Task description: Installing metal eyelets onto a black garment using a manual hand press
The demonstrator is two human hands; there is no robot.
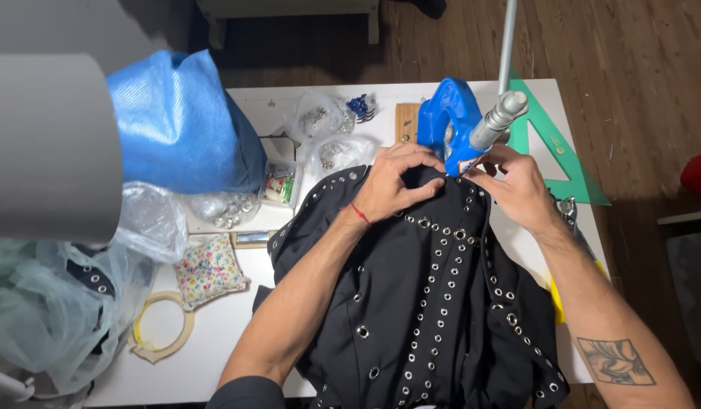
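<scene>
A white table (214,333) stands on a dark wood floor (638,68). A black top (426,303) with rows of little silver rings lies on the table. The left hand (392,185) pinches the top's edge with bent fingers. The right hand (517,189) pinches the same edge just beside it. Between the two hands, right above where they grip, stands a blue press (450,125) with a metal handle (502,113). A green triangle ruler (558,148) lies behind the right hand. Off past the left hand are a blue bag (180,121), small clear bags of metal bits (327,136), a flowered cushion (208,271) and a tape ring (162,326).
</scene>
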